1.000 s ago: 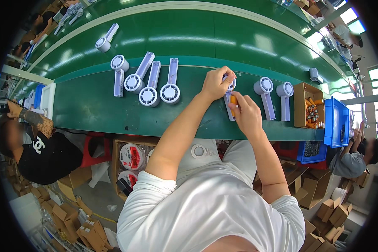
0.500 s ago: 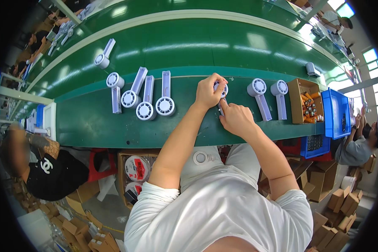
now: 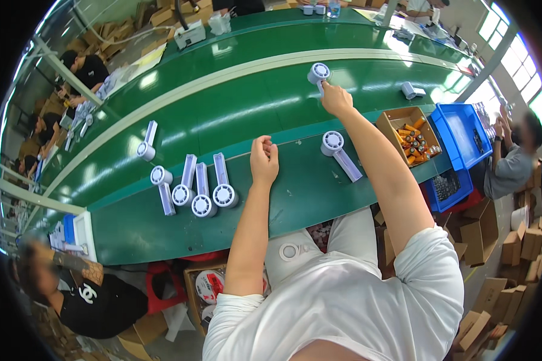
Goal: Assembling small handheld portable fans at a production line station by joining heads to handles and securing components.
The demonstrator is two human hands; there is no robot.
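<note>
My right hand (image 3: 337, 98) is stretched far forward over the green conveyor belt. It grips the handle of a pale lavender handheld fan (image 3: 319, 73), whose round slotted head points away from me. My left hand (image 3: 264, 160) hovers at or rests on the bench's far part, its fingers curled in with nothing visible in them. Left of it lie several similar fans (image 3: 224, 196) with open, trough-like handles. Another fan (image 3: 332, 143) lies between my arms, near my right forearm. That forearm hides part of the bench.
An open cardboard box (image 3: 403, 111) of orange cylindrical cells stands at the right, beside blue plastic bins (image 3: 462, 135). One fan (image 3: 146, 150) lies on the belt at left, and a pale part (image 3: 412, 91) at right. Co-workers sit on both sides.
My right hand has moved forward onto the belt with the fan. My left hand has let go of it and drawn back left. The view has shifted and tilted.
</note>
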